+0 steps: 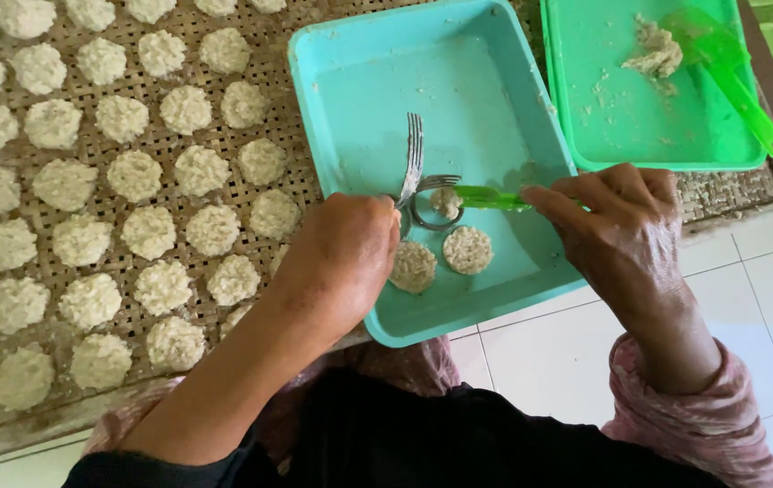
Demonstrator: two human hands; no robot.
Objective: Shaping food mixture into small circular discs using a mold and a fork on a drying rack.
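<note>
- A woven bamboo tray lies left of the turquoise tray, touching its left wall, and carries rows of pale, round, flattened dough discs set close together.
- The left hand rests over the near left corner of the turquoise tray, its fingers curled closed around the handle of a metal fork; the fork's tines point away from the person, up over the tray floor.
- Just right of that hand, inside the turquoise tray, a small metal ring mould sits on the floor with a lump of dough in it.
- Two finished discs lie side by side nearer the tray's front wall, just below the ring.
- A green plastic spatula reaches the ring from the right, low over the tray floor.
- The right hand hangs over the right wall of the turquoise tray, fingers pinched closed on the spatula's handle.
- A green tray stands just right of the turquoise tray, holding a clump of dough and a second green scraper.
- White floor tiles lie below the turquoise tray's right corner.
</note>
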